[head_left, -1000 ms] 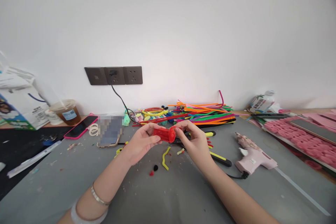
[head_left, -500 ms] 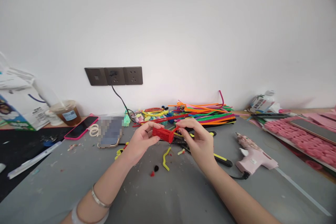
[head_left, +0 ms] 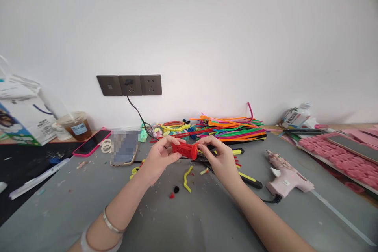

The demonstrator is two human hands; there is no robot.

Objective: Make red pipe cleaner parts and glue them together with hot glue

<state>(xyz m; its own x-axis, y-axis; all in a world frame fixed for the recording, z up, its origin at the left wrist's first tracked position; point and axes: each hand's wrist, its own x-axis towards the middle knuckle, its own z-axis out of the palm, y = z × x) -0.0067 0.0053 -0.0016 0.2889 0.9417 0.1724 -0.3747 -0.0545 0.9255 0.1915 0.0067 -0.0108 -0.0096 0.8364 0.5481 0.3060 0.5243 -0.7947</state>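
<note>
Above the middle of the mat I hold a small red tube-shaped piece (head_left: 184, 151) on its side, with a wider rim at its right end; it looks made of pipe cleaner. My left hand (head_left: 162, 157) is closed round its left end, thumb below and fingers above. At the rim, my right hand (head_left: 219, 158) pinches a red strand, mostly hidden by the fingertips. Beneath the hands lie a yellow strip (head_left: 187, 179), a black pompom (head_left: 176, 189) and a small red bit (head_left: 171, 195). Black-and-yellow tools (head_left: 250, 180) lie partly behind my right hand.
Colourful pipe cleaners (head_left: 236, 130) are piled by the wall. A pink glue gun (head_left: 288, 177) lies right. At left stand a drink cup (head_left: 77, 126), a pink-cased phone (head_left: 92, 143) and another phone (head_left: 124, 149). A cord (head_left: 136, 108) runs from the wall socket (head_left: 129, 85).
My right hand has moved slightly left and down, closer to the rim of the red piece. The strand that showed between them is now mostly hidden. My left hand keeps its hold.
</note>
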